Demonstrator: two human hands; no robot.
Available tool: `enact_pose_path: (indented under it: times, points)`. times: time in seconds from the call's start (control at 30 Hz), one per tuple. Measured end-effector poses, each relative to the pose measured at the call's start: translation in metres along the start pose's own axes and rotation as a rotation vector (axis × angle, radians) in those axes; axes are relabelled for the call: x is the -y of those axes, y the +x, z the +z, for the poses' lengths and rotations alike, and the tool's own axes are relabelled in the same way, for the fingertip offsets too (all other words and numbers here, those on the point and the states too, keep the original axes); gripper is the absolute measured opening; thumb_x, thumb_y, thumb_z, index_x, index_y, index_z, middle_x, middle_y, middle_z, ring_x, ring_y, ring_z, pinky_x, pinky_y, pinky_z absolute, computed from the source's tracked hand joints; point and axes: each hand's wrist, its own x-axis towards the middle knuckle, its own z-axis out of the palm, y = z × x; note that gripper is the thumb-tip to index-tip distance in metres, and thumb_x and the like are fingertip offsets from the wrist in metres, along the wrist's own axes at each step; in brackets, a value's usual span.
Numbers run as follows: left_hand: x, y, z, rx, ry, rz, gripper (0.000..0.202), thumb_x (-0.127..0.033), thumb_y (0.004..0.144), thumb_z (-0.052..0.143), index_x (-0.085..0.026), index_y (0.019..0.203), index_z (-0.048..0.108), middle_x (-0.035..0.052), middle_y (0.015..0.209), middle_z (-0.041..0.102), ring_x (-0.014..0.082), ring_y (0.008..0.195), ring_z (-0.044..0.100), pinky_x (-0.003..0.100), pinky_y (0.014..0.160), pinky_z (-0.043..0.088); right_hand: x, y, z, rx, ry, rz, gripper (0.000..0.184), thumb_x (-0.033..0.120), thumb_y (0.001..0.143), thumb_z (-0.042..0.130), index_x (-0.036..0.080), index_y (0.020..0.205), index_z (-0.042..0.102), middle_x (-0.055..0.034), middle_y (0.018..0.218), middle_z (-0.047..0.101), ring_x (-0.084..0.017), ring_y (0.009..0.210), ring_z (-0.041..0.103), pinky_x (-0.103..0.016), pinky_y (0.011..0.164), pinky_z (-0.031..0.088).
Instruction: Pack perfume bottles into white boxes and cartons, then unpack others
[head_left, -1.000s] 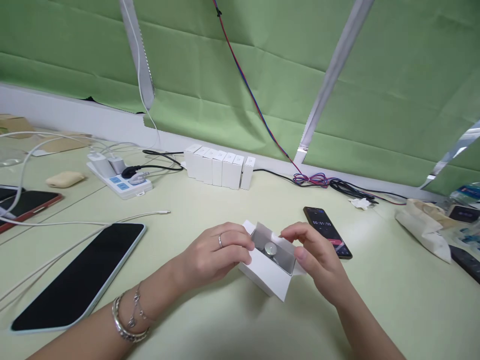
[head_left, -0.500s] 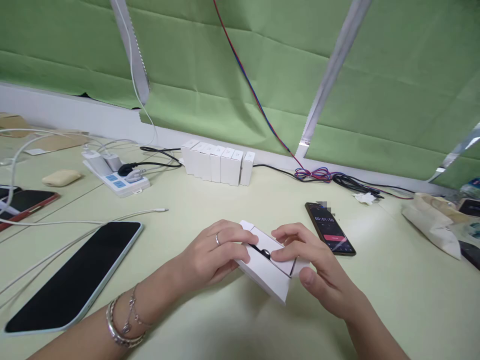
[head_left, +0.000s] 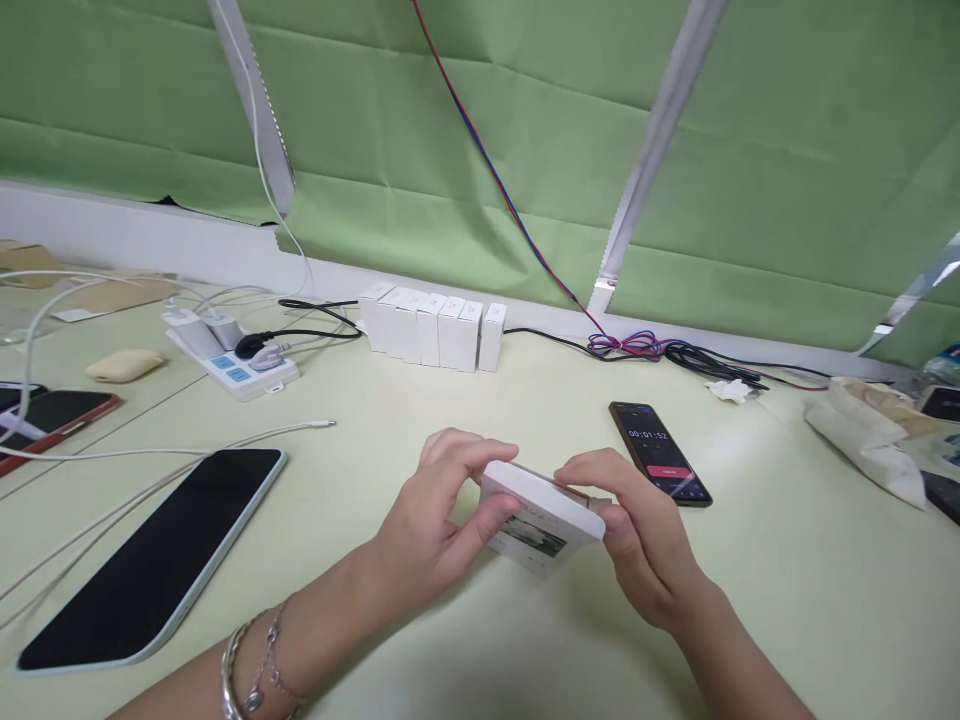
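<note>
Between my hands, above the table, is a small white cardboard box [head_left: 534,535], tilted so that a printed face with a dark green picture and small lettering shows. My left hand [head_left: 442,515] grips its left end, thumb on the printed face and fingers behind the top edge. At the right end, my right hand [head_left: 637,530] pinches the box, thumb near the corner and index finger along the far top edge. A flap edge shows by the right fingers. What lies inside the box is hidden from this angle.
Several similar white boxes [head_left: 427,328] stand in a row by the wall. A phone running a timer [head_left: 660,455] lies to the right, a larger dark-screened phone [head_left: 157,555] to the left. Behind are a power strip [head_left: 240,368], a white cable [head_left: 270,432] and bundled wires [head_left: 626,346].
The box has been tipped up, so its printed side now shows instead of the opening with a dark item. My left thumb has come onto the front face. The phone timer has advanced.
</note>
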Motion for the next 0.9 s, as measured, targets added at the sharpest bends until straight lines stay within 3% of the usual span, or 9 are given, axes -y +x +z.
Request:
enact_pose_path:
  times: [0.13, 0.23, 0.33, 0.43, 0.5, 0.6, 0.7, 0.8, 0.9]
  points:
    - [0.002, -0.005, 0.002, -0.029, 0.005, 0.069, 0.014, -0.015, 0.085, 0.05, -0.022, 0.097, 0.049, 0.0036, 0.089, 0.05, 0.0189, 0.092, 0.045, 0.035, 0.08, 0.043, -0.008, -0.006, 0.005, -0.161, 0.072, 0.048, 0.016, 0.032, 0.092, 0.037, 0.023, 0.104, 0.043, -0.0045, 0.092, 0.051, -0.018, 0.085, 0.052, -0.034, 0.072, 0.045]
    - [0.004, -0.009, 0.003, -0.07, 0.032, 0.046, 0.011, -0.011, 0.084, 0.05, -0.022, 0.083, 0.051, 0.0043, 0.095, 0.042, 0.0177, 0.092, 0.044, 0.034, 0.079, 0.045, -0.012, -0.011, 0.014, -0.318, 0.165, 0.067, 0.009, 0.032, 0.09, 0.044, 0.024, 0.092, 0.041, -0.0026, 0.09, 0.046, -0.017, 0.08, 0.052, -0.036, 0.067, 0.047]
    - [0.005, -0.01, 0.005, -0.073, -0.076, 0.014, 0.011, -0.011, 0.085, 0.049, -0.021, 0.081, 0.051, 0.005, 0.1, 0.038, 0.0155, 0.091, 0.049, 0.031, 0.076, 0.05, -0.012, -0.015, 0.025, -0.45, 0.226, 0.103, 0.014, 0.036, 0.088, 0.049, 0.024, 0.088, 0.042, -0.0017, 0.09, 0.043, -0.017, 0.079, 0.056, -0.036, 0.066, 0.049]
    - [0.006, -0.011, 0.006, -0.044, -0.167, 0.065, 0.01, -0.012, 0.086, 0.048, -0.022, 0.085, 0.051, 0.0046, 0.097, 0.047, 0.0161, 0.094, 0.054, 0.038, 0.087, 0.049, -0.009, -0.017, 0.033, -0.571, 0.305, 0.11, 0.023, 0.044, 0.084, 0.053, 0.025, 0.087, 0.04, 0.0, 0.089, 0.043, -0.016, 0.075, 0.06, -0.036, 0.065, 0.051]
    - [0.007, -0.012, 0.005, -0.019, -0.199, 0.083, 0.009, -0.013, 0.087, 0.049, -0.022, 0.09, 0.051, 0.0028, 0.089, 0.054, 0.0157, 0.09, 0.058, 0.042, 0.093, 0.046, -0.006, -0.02, 0.035, -0.548, 0.265, 0.123, 0.025, 0.05, 0.086, 0.044, 0.025, 0.088, 0.044, -0.0018, 0.092, 0.044, -0.018, 0.079, 0.06, -0.038, 0.067, 0.052]
    - [0.005, -0.012, 0.005, -0.034, -0.181, -0.03, 0.014, -0.017, 0.086, 0.053, -0.022, 0.099, 0.051, 0.0024, 0.087, 0.06, 0.015, 0.085, 0.06, 0.035, 0.085, 0.05, -0.002, -0.024, 0.035, -0.337, 0.083, 0.131, 0.043, 0.055, 0.09, 0.024, 0.025, 0.097, 0.054, -0.0076, 0.105, 0.045, -0.024, 0.098, 0.054, -0.044, 0.079, 0.049]
    - [-0.001, -0.012, 0.008, -0.104, -0.092, -0.136, 0.024, -0.018, 0.083, 0.057, -0.022, 0.106, 0.05, 0.0029, 0.088, 0.059, 0.0143, 0.08, 0.059, 0.027, 0.071, 0.052, 0.003, -0.024, 0.038, -0.187, 0.005, 0.204, 0.036, 0.05, 0.09, 0.031, 0.026, 0.109, 0.05, -0.0081, 0.105, 0.048, -0.023, 0.1, 0.052, -0.039, 0.078, 0.049]
    - [-0.007, -0.014, 0.014, -0.165, -0.003, -0.021, 0.02, -0.02, 0.083, 0.058, -0.021, 0.102, 0.054, 0.0017, 0.082, 0.052, 0.013, 0.075, 0.054, 0.024, 0.065, 0.051, 0.005, -0.021, 0.043, -0.244, 0.123, 0.368, 0.028, 0.037, 0.091, 0.039, 0.027, 0.118, 0.038, -0.0064, 0.107, 0.051, -0.018, 0.092, 0.055, -0.031, 0.071, 0.05]
    - [-0.015, -0.019, 0.02, -0.099, -0.053, 0.101, 0.032, -0.02, 0.082, 0.059, -0.017, 0.112, 0.049, 0.0042, 0.086, 0.051, 0.0145, 0.079, 0.052, 0.025, 0.069, 0.052, 0.006, -0.016, 0.041, -0.286, 0.261, 0.445, 0.033, 0.035, 0.092, 0.037, 0.031, 0.124, 0.032, -0.0059, 0.126, 0.046, -0.019, 0.111, 0.049, -0.033, 0.085, 0.047]
